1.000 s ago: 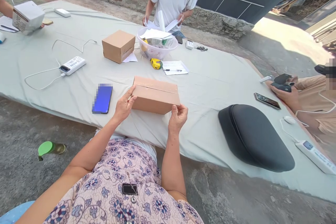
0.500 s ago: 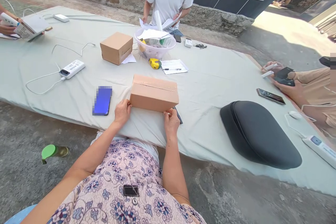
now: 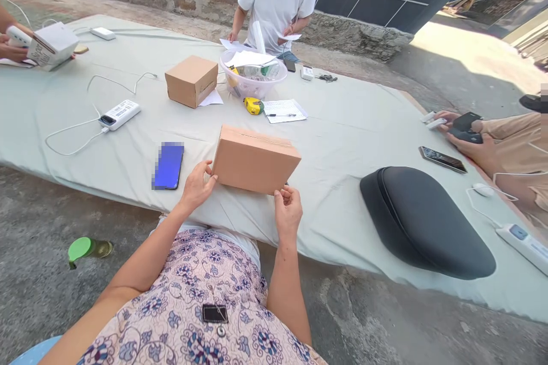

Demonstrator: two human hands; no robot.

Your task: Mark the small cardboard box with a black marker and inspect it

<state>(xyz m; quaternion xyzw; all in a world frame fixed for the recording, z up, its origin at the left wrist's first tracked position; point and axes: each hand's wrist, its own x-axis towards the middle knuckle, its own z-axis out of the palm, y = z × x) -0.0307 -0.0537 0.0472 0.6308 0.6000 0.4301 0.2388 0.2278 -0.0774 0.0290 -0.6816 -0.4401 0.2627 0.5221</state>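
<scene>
A closed brown cardboard box (image 3: 257, 162) is tilted in front of me at the table's near edge, its long side turned toward me. My left hand (image 3: 197, 185) grips its lower left corner between thumb and fingers. At the lower right corner, my right hand (image 3: 289, 211) pinches the bottom edge with thumb and fingertips. A dark flat object, seen beside the right hand half a second ago, is now mostly hidden behind the box and hand. To the left of the box lies a phone (image 3: 168, 166) with a blue screen.
Beyond the box stand a second cardboard box (image 3: 192, 81), a tape measure (image 3: 253, 105), a notepad (image 3: 285, 111) with a pen, and a filled plastic basin (image 3: 253, 86). A black padded seat (image 3: 428, 222) lies right. A white power bank (image 3: 120, 114) with cable lies left. Three other people surround the table.
The box has tipped up, showing more of its near side, and its right end has swung right. My right hand has shifted right with it. Across the table, the person's papers have lowered.
</scene>
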